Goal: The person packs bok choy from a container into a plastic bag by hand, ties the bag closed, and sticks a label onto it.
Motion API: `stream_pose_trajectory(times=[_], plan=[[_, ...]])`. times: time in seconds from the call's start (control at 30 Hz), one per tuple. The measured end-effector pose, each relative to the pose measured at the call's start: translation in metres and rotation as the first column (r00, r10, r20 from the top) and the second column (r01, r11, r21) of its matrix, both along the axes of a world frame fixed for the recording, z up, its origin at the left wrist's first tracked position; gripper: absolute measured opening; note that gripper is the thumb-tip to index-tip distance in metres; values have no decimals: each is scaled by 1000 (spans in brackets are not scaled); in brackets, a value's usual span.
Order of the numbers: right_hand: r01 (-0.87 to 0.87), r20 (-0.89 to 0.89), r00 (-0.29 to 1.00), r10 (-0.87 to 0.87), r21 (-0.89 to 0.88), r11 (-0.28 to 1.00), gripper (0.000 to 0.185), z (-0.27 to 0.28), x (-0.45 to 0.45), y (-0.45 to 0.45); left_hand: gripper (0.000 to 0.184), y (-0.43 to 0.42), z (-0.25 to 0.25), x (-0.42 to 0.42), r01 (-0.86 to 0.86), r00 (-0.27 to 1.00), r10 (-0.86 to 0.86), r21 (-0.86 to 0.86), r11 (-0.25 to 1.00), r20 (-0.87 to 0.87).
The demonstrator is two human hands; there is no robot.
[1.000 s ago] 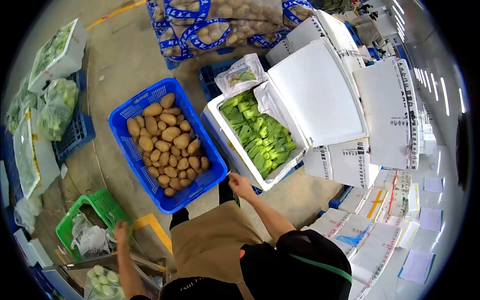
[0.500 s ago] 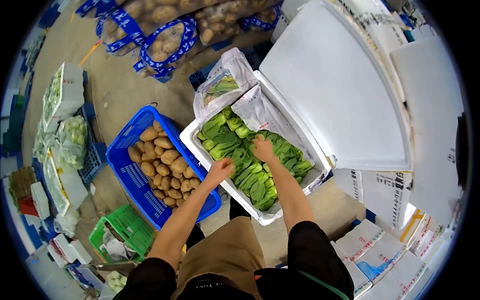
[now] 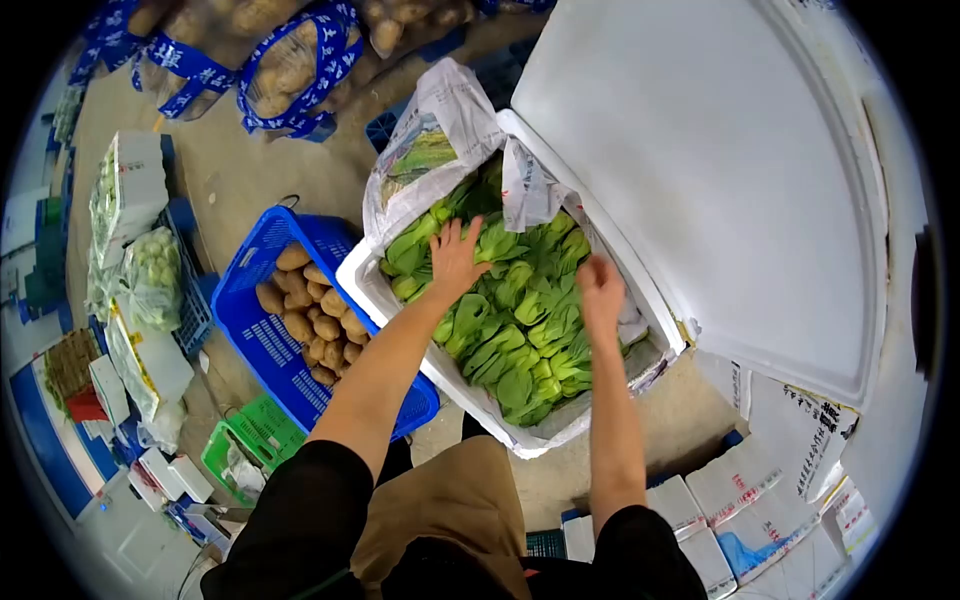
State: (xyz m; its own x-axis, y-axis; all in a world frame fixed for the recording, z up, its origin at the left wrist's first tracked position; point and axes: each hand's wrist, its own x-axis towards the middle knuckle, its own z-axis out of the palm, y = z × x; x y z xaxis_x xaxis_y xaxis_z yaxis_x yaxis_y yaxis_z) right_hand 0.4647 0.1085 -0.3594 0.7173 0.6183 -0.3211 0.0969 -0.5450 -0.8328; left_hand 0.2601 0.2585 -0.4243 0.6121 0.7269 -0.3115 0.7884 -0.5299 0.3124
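A white foam box [image 3: 360,272] holds rows of green bok choy [image 3: 520,345]. My left hand [image 3: 458,262] lies over the leaves near the far left of the box, its fingers spread. Above the box's right inner side, my right hand [image 3: 602,290] is closed with curled fingers; whatever they hold, if anything, is hidden. Printed paper [image 3: 527,190] hangs loose over the far part of the greens, and more paper [image 3: 445,120] drapes over the far left corner.
Left of the box stands a blue plastic basket [image 3: 247,275] of potatoes [image 3: 315,318]. A large white foam lid [image 3: 690,180] leans on the right. A green crate [image 3: 275,425] sits at lower left. Net potato sacks [image 3: 290,80] lie at the back, cartons [image 3: 740,490] at lower right.
My left hand has moved away from me and its fingers have spread. My right hand has moved right, toward the box wall. The paper's lower flap has shifted, and more bok choy shows.
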Motion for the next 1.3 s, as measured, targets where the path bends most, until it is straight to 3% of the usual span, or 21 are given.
stream_pose_trajectory(times=[0.1,0.13,0.23,0.37,0.47,0.57,0.6,0.7,0.73,0.83,0.87,0.9,0.97,1.0,1.03,1.07,1.1,1.17,1.23,1.3], plan=[[13,-48,999,-15,-48,999,24,-42,-64,-47,93,-9,-9,25,-110,986,110,11,994,-128],[-18,-102,995,10,-78,997,23,-41,-82,-56,86,-11,-18,27,-181,979,180,6,984,-94],[-3,-289,957,-19,-77,997,21,-36,-127,-71,80,-12,-20,34,-99,976,113,83,992,-186],[67,-460,885,-73,-28,997,22,-43,-151,-62,75,-9,-15,25,18,994,-11,73,997,-106],[-7,-462,887,-12,-40,999,24,-51,-147,-45,71,2,-18,19,21,1000,-21,33,999,1],[15,-524,851,-33,-38,999,26,-54,-138,-26,65,16,-25,23,46,996,-49,-38,998,-74],[33,-551,833,-49,-38,999,27,-54,-135,-21,56,19,-24,22,25,997,-26,-13,1000,-73],[177,-616,776,-134,9,984,32,-48,-124,-18,48,30,-13,8,-79,987,99,-151,985,130],[169,-674,726,-136,-18,986,48,-53,-117,-18,48,33,1,6,-117,978,137,-131,985,155],[326,-834,537,-128,65,943,66,-41,-108,-15,50,47,39,-8,-175,881,415,-658,733,227],[293,-902,430,-32,106,950,77,-38,-105,-16,56,41,39,-16,-129,860,435,-712,690,266],[347,-942,334,-16,107,932,73,-39,-110,-23,54,31,61,-15,-78,880,423,-814,576,215],[460,-989,142,33,96,883,67,-48,-135,-40,54,-9,75,-19,15,925,304,-823,567,227],[497,-999,21,-45,-29,867,64,-50,-145,-57,58,-33,76,-20,38,961,183,-752,658,209],[529,-991,-34,-131,-130,839,57,-38,-153,-72,62,-54,77,-21,72,982,65,-668,741,178],[575,-991,-60,-121,-133,807,56,-31,-160,-95,63,-65,88,-20,97,983,38,-690,717,178],[615,-991,-85,-108,-137,776,56,-25,-161,-119,66,-57,120,-7,94,982,99,-871,482,161],[719,-979,-196,46,-112,686,65,4,-156,-153,64,-66,119,1,-169,935,349,-944,284,-62],[668,-997,-69,35,-20,744,80,23,-148,-179,63,-83,78,12,-181,966,258,-793,581,-31],[746,-996,-84,10,-56,664,75,23,-146,-201,61,-113,27,24,-115,988,150,-534,838,22]])
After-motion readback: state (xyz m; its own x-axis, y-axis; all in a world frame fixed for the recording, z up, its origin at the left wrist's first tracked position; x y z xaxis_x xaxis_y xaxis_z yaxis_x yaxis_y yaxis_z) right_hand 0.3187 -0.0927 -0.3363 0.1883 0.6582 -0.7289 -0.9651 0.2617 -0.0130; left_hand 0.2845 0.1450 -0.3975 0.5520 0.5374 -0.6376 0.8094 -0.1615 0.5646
